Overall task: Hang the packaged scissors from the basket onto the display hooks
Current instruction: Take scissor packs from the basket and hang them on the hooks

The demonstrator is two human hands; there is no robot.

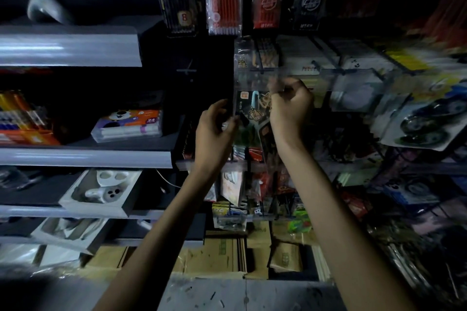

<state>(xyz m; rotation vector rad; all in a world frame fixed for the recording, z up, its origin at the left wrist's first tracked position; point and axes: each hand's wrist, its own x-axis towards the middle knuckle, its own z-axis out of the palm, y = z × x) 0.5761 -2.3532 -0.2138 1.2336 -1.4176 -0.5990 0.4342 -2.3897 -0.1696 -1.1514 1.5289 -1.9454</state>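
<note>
The left hand grips the packaged scissors by the left edge, the right hand pinches its top against the far display rack; hanging seems underway, not finished

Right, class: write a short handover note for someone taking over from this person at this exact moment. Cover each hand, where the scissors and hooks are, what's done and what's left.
Left hand: grips the lower left edge of the packaged scissors.
Right hand: pinches the packet's top, up by the display hooks.
Basket: out of view.
Done: one packet is raised to hook height. It is too blurred to tell whether its hole is on a hook.
Left: probably seat it, let go, then hang any packets that remain in the basket.
</note>
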